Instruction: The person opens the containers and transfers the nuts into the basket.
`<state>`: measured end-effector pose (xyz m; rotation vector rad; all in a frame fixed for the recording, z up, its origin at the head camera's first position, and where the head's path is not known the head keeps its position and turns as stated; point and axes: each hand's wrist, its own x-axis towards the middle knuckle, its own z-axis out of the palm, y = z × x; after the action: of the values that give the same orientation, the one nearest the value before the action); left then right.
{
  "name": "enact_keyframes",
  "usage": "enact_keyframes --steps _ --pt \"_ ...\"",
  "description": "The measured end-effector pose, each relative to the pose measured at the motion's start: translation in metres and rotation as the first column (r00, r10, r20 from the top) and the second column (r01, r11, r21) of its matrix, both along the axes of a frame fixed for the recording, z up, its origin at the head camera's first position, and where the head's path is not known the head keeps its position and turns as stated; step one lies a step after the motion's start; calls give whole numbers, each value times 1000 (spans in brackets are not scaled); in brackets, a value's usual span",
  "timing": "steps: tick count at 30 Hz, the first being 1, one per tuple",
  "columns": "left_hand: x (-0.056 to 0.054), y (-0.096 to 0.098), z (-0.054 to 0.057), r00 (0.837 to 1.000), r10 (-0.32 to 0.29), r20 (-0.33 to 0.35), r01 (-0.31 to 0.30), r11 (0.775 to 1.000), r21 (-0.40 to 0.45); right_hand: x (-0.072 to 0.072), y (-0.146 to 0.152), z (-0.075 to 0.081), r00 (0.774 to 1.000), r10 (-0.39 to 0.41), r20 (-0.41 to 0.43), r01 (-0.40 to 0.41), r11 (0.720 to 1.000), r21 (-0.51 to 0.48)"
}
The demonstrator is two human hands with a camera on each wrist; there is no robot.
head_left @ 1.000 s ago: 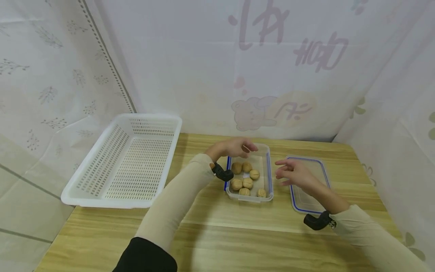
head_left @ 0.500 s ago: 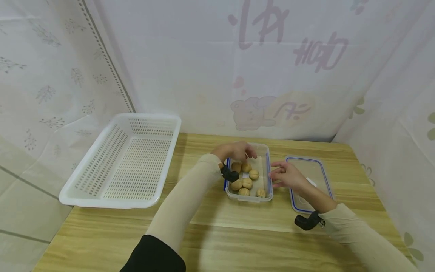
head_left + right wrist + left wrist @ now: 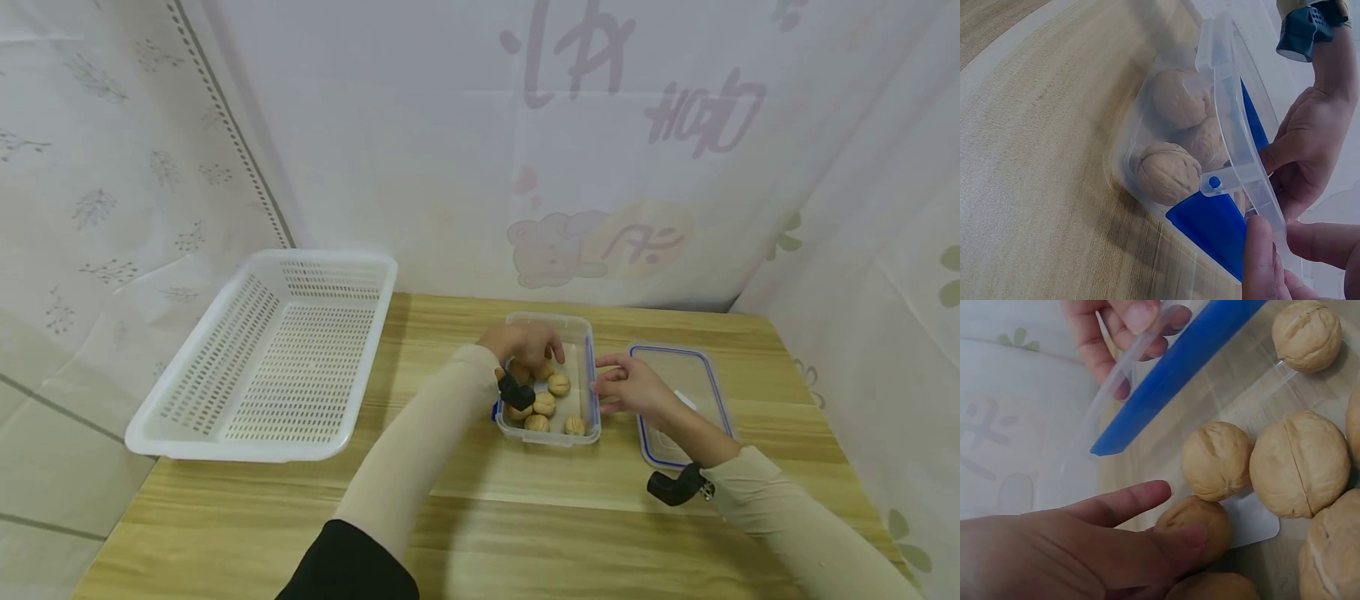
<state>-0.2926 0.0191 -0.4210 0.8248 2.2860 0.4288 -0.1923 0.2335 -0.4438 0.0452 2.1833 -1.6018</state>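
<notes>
A clear plastic food container (image 3: 577,354) with blue side clips holds several walnuts (image 3: 558,384). My left hand (image 3: 528,343) reaches down into it from the left. In the left wrist view its thumb lies on one walnut (image 3: 1213,515), with the index finger along the far side, so the nut sits in a pinch; the other fingertips are hidden. Against the container's right wall is my right hand (image 3: 633,387). It pinches the rim (image 3: 1275,212) between thumb and fingers, beside a blue clip (image 3: 1210,231).
The container's clear lid (image 3: 678,367), edged in blue, lies on the wooden table (image 3: 540,533) to the right, partly under my right forearm. At the left stands a white slotted plastic basket (image 3: 146,425). A printed white cloth (image 3: 450,125) hangs behind the table.
My left hand has moved right and down into the container, onto the walnuts. My right hand has moved left from above the lid to the container's right rim.
</notes>
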Motion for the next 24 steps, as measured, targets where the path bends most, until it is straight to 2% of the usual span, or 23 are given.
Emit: enact_keyframes --steps 3,16,24 --pt "1 0 -1 1000 0 -26 0 1000 7 -1 0 0 1000 -2 4 2 1000 -5" --pt "3 -1 -4 1000 29 -5 -28 998 60 -1 -1 0 1000 -6 11 6 1000 -13" --pt "-2 -3 0 1000 -3 -29 5 998 68 0 0 -2 1000 -9 14 9 1000 -14"
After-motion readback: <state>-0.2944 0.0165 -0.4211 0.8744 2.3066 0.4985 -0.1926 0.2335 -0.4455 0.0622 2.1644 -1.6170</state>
